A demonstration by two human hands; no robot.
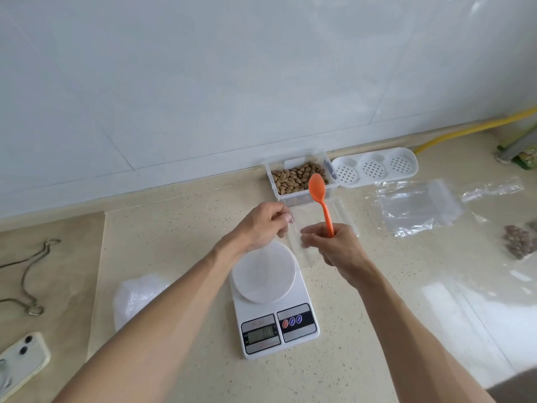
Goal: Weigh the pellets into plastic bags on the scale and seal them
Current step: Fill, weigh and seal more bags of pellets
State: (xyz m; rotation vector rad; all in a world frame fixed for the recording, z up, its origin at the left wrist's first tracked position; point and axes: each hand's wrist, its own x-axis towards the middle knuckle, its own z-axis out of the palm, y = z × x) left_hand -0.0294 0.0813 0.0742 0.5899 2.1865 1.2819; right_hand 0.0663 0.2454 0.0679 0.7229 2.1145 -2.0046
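A white digital scale stands on the counter with a bare round platform. Just behind it my left hand pinches one edge of a clear plastic bag. My right hand pinches the bag's other side and also grips the handle of an orange spoon, which points up and away. A clear box of brown pellets sits behind the bag against the wall.
Loose clear bags lie to the right, and a filled bag of pellets lies at the far right edge. A white perforated tray stands by the wall. A crumpled plastic bag, a metal hook and a phone lie left.
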